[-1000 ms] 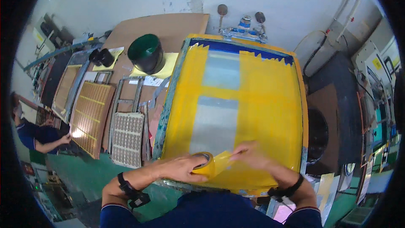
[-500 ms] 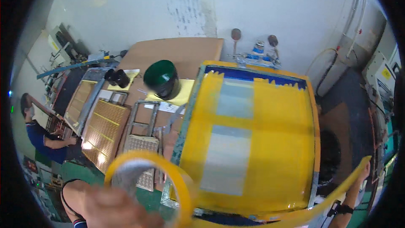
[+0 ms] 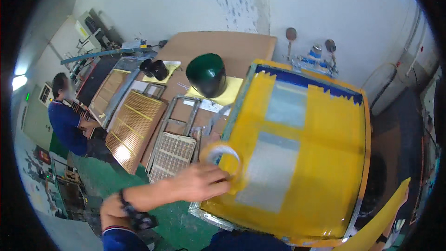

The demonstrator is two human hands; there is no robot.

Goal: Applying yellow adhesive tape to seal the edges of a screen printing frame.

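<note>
A pale wall (image 3: 176,9) stretches across twelve o'clock, and a green floor (image 3: 93,176) shows toward eight. A large frame (image 3: 364,148) with a yellow-covered mesh (image 3: 325,172) fills the three-to-five o'clock side, bearing two pale rectangular windows. The left hand (image 3: 202,183) has its thumb and fingers closed on a roll of yellow tape (image 3: 239,165) — it is at the frame's nine o'clock side, held on edge; whether it touches the mesh I cannot tell. Out at four o'clock, the right hand (image 3: 403,200) pinches the upper end of a yellow strip (image 3: 378,223), its fingers mostly hidden behind it. A dark bucket (image 3: 206,74) with a green interior stands near eleven o'clock, a stack of patterned sheets (image 3: 173,157) lies toward eight, and another person (image 3: 67,118) works at nine.
</note>
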